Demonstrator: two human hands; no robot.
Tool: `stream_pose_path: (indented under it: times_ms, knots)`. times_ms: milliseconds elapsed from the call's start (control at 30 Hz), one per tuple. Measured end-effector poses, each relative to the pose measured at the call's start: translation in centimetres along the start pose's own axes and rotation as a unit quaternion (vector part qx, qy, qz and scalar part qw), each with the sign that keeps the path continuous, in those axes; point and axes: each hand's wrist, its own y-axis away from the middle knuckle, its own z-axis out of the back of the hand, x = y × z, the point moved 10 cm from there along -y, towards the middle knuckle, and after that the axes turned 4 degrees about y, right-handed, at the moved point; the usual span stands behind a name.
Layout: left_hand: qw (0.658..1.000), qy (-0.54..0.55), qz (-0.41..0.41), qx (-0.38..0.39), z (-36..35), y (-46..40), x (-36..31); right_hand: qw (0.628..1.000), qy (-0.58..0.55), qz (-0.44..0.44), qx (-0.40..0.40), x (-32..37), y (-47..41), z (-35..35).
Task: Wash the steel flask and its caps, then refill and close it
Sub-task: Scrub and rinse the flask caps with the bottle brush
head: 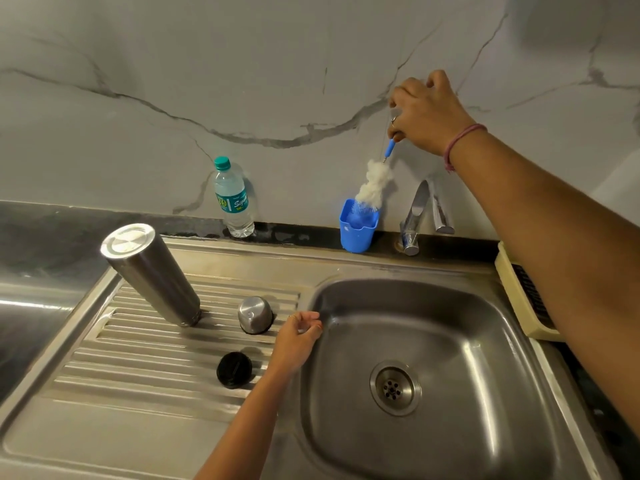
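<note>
The steel flask stands upside down on the ribbed drainboard, mouth down. To its right, a steel cup cap also sits upside down. A black inner cap lies nearer to me. My left hand rests at the sink's left rim with loosely curled fingers, holding nothing. My right hand is raised by the wall and grips the blue handle of a white bottle brush. The brush's tip dips into a blue cup.
The steel sink basin with its drain is at right. A chrome tap stands behind it. A plastic water bottle stands against the marble wall. A cream tray sits at the sink's right edge.
</note>
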Motion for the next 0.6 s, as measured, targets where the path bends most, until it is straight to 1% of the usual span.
stream_pose_path:
  times_ms: [100,233,400,600]
  knots:
    - [1.0,0.001,0.004,0.002,0.0,0.0,0.1,1.0,-0.019,0.005,0.0,0.7,-0.4,-0.9]
    - [1.0,0.001,0.008,0.002,-0.1,-0.1,0.2,1.0,0.003,0.005,0.014,1.5,-0.6,-2.4]
    - [1.0,0.002,0.012,-0.001,-0.1,0.0,0.4,0.999,0.009,0.016,-0.032,2.1,-0.8,-2.7]
    - [1.0,0.012,0.013,-0.002,-0.2,0.4,0.4,0.998,-0.02,0.024,-0.058,2.0,-0.5,-2.4]
